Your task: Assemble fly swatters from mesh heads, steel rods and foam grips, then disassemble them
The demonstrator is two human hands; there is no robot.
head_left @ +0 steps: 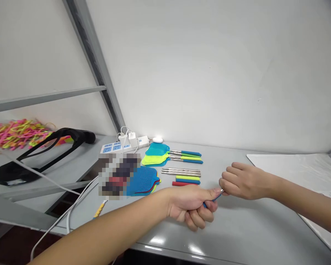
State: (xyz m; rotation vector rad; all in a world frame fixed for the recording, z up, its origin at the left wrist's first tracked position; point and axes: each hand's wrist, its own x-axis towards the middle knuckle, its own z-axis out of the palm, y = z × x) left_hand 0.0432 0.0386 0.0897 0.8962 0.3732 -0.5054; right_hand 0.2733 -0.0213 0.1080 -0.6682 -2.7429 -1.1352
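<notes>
My left hand (pixel 194 208) is closed around a blue handle (pixel 216 198), of which only short parts show between the fingers. Close beside it, my right hand (pixel 241 180) grips a thin metal rod at the handle's end; most of that rod is hidden in the fist. Beyond my left hand lie loose handle grips: a yellow one (pixel 189 178), a blue one (pixel 193 182) and a red one (pixel 182 183). Several bare metal rods (pixel 181 172) lie behind them. Loose blue fly swatter heads (pixel 145 179) are stacked to the left. Fly swatters with handles (pixel 154 159) lie farther back.
A white power strip (pixel 143 141) with plugged chargers stands by the wall. White cables (pixel 78 198) run down the left side. A black strap-like frame (pixel 46 154) and a colourful pile (pixel 19 134) lie beyond the metal post (pixel 99 66). White plastic packaging (pixel 292 169) is at right.
</notes>
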